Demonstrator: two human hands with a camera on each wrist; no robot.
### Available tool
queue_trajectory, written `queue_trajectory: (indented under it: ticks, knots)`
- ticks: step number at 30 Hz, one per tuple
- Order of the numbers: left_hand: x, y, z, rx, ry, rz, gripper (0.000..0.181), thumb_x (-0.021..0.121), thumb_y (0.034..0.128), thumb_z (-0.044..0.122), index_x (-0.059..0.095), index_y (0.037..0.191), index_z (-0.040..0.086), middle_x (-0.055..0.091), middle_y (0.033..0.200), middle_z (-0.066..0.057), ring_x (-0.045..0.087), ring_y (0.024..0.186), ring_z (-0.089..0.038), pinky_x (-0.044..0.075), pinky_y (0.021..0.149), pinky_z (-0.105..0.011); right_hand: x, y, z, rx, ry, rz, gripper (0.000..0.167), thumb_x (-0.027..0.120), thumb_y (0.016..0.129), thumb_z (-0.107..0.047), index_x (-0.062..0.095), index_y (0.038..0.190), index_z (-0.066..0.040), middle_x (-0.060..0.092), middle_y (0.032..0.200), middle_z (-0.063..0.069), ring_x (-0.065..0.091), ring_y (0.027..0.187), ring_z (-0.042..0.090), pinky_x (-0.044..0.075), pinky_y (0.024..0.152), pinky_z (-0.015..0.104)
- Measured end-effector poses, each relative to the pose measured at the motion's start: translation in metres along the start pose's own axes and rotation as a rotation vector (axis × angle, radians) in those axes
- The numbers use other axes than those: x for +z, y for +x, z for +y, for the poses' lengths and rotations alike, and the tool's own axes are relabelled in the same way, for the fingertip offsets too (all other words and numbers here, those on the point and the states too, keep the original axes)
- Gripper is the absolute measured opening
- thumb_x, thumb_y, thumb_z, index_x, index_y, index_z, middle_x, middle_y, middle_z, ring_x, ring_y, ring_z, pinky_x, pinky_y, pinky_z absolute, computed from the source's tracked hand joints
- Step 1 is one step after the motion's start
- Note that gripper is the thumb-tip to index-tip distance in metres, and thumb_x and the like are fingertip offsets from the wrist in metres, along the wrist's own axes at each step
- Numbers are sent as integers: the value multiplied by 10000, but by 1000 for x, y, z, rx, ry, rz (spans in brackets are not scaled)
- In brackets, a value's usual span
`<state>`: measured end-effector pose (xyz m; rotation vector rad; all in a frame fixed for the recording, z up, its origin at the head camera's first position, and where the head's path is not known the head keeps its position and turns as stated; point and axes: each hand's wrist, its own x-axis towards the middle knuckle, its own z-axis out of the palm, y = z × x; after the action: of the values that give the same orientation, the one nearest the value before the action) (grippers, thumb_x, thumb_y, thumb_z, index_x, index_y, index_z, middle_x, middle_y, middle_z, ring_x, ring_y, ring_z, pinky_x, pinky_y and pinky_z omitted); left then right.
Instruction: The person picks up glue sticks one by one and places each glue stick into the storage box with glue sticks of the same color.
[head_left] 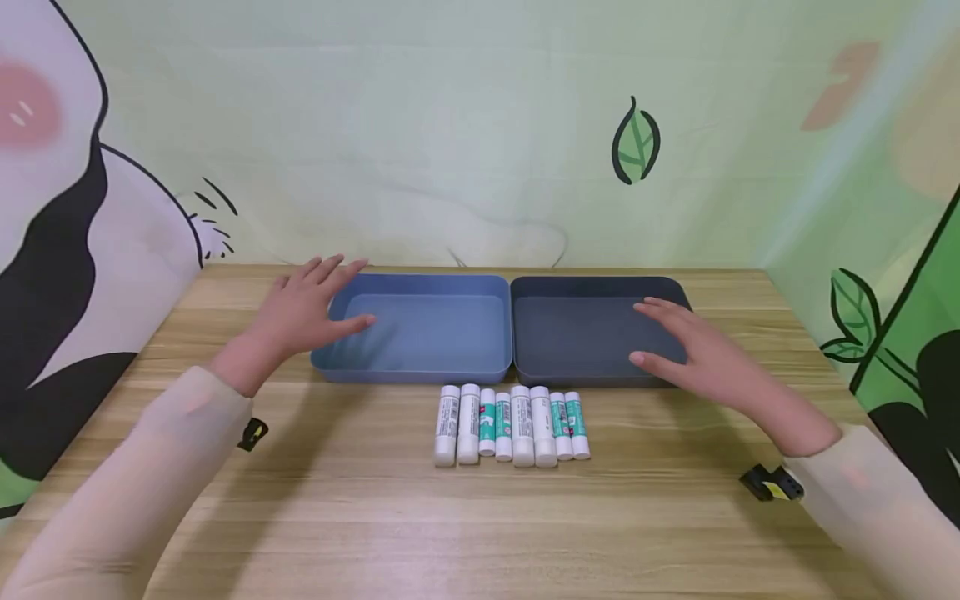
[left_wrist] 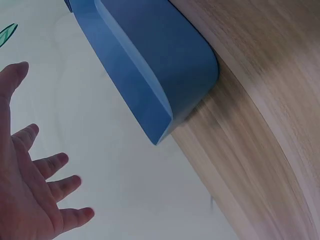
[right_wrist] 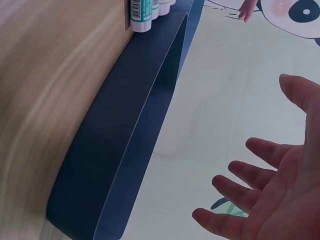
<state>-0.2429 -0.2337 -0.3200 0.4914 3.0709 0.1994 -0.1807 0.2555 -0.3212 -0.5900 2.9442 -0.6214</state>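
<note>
A blue tray (head_left: 420, 333) and a dark grey tray (head_left: 577, 333) stand side by side on the table. In front of them lies a row of several white tubes (head_left: 469, 425) and shorter green-and-white sticks (head_left: 503, 427), caps in line. My left hand (head_left: 303, 308) hovers over the left end of the blue tray, fingers spread, holding nothing. Over the right end of the dark tray is my right hand (head_left: 697, 346), its fingers apart and empty. Each wrist view shows an open palm, the left (left_wrist: 30, 190) and the right (right_wrist: 280, 195), beside a tray's outer wall.
The wooden table (head_left: 375, 525) reaches back to a pale green backdrop (head_left: 450, 150) with cartoon drawings and leaves. Small black devices sit at the left cuff (head_left: 253, 434) and the right cuff (head_left: 771, 483).
</note>
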Motion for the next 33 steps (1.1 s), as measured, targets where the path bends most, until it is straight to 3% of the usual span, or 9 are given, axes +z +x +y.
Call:
queue_trajectory:
  ticks: [9, 16, 23, 33]
  knots:
    - [2, -5, -16, -19, -80, -18, 850, 608, 976, 543, 262, 1629, 122, 314, 1631, -276, 363, 1438, -549, 387, 1124, -729, 2, -11, -1, 45, 49, -29, 756, 611, 1007, -452, 344, 1585, -45, 389, 1583, 300, 396, 1436, 520, 384, 1132, 722]
    - [1, -8, -26, -60, -231, -55, 832, 596, 1000, 508, 257, 1624, 76, 307, 1625, -305, 331, 1455, -552, 334, 1167, -728, 6, -16, 1, 58, 116, -49, 726, 599, 1019, -436, 359, 1578, -39, 474, 1521, 291, 495, 1361, 481, 471, 1048, 684]
    - [2, -8, -37, -101, -355, -97, 809, 592, 1018, 446, 244, 1615, 26, 429, 1522, -359, 475, 1365, -547, 444, 1113, -676, 11, -18, 3, 70, 213, -87, 669, 602, 1034, -364, 391, 1549, 7, 461, 1548, 263, 511, 1359, 451, 499, 1046, 635]
    - [5, -10, -51, -185, -473, -169, 759, 552, 1052, 390, 233, 1607, -18, 437, 1518, -352, 476, 1373, -518, 463, 1112, -641, 21, -22, -2, 93, 367, -154, 632, 622, 1033, -290, 409, 1527, 42, 525, 1483, 277, 594, 1289, 415, 576, 1008, 494]
